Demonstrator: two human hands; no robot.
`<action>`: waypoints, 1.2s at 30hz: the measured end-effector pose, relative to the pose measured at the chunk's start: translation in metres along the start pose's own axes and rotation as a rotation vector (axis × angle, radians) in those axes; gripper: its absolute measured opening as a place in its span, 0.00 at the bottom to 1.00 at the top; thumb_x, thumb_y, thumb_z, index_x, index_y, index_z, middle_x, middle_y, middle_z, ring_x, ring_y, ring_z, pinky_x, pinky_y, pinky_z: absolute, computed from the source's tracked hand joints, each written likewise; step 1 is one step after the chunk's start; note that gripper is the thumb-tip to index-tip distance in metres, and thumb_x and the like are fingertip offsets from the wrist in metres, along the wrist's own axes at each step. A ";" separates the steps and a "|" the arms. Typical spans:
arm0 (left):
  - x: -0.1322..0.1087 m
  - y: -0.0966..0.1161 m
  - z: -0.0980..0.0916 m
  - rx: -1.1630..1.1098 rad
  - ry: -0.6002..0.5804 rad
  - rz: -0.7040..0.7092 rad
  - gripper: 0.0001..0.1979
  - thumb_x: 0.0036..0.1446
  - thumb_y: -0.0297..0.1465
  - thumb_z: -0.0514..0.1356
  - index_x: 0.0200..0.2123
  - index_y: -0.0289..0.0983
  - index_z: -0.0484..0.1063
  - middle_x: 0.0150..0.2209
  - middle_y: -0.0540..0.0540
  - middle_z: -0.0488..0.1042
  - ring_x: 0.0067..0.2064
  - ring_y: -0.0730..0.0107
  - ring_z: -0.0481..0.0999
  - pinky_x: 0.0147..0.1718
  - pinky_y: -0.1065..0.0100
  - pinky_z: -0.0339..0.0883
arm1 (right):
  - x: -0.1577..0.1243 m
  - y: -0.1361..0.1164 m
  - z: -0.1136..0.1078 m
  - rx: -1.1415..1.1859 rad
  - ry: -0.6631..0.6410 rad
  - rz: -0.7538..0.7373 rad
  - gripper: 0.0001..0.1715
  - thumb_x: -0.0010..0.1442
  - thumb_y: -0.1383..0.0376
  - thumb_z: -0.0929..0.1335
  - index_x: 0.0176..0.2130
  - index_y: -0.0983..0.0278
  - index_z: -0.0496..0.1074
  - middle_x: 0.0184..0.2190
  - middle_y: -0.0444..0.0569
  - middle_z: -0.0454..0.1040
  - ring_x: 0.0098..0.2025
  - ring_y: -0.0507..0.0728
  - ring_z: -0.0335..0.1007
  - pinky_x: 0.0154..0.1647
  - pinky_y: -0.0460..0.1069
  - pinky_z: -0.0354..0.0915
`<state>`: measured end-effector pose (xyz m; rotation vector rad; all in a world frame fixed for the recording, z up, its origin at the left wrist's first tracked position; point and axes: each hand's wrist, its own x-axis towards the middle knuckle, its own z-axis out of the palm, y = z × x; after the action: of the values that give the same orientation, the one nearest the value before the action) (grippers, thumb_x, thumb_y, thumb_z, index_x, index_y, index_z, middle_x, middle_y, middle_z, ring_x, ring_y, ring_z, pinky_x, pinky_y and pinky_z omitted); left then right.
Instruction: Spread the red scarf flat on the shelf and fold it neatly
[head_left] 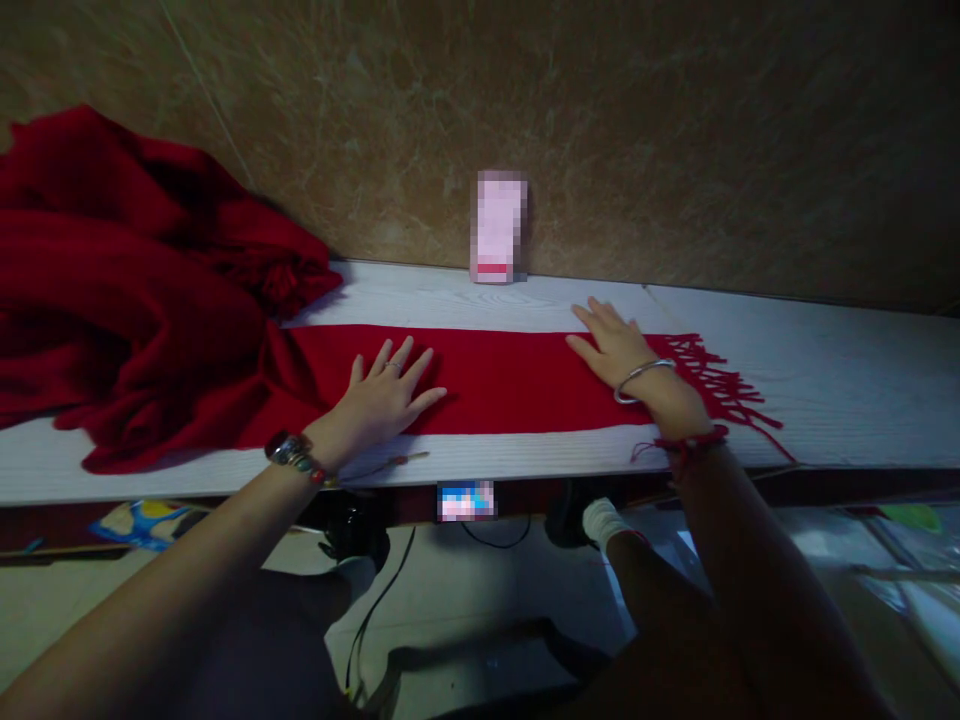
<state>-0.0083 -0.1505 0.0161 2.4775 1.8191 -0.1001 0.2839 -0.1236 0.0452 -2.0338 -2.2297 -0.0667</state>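
Observation:
A red scarf (510, 380) lies flat along the white board, its fringe (720, 385) spread at the right end. The rest of the red cloth (127, 270) is bunched in a loose heap on the left. My left hand (386, 395) rests palm down on the flat stretch, fingers spread. Near the fringed end, my right hand (611, 345) is over the scarf with its fingers stretched out; its fingertips reach about the far edge of the cloth. Neither hand grips anything.
The narrow white board (847, 370) runs against a brown marbled wall (675, 150). A blurred pink item (497, 225) leans upright at the wall. Below the near edge are a small blurred bright object (466, 501), a dark cable (375, 600) and a blue-and-white package (146, 522).

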 end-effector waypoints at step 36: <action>-0.001 -0.005 0.001 0.008 -0.027 -0.047 0.29 0.64 0.42 0.38 0.65 0.39 0.47 0.67 0.38 0.43 0.66 0.43 0.41 0.56 0.38 0.45 | -0.062 0.076 0.023 -0.087 0.060 0.353 0.32 0.63 0.56 0.51 0.62 0.64 0.56 0.64 0.57 0.54 0.65 0.68 0.46 0.59 0.71 0.47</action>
<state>-0.0133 -0.1499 0.0151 2.4265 1.8703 -0.1428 0.3636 -0.1755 0.0110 -2.4033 -1.8317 -0.1909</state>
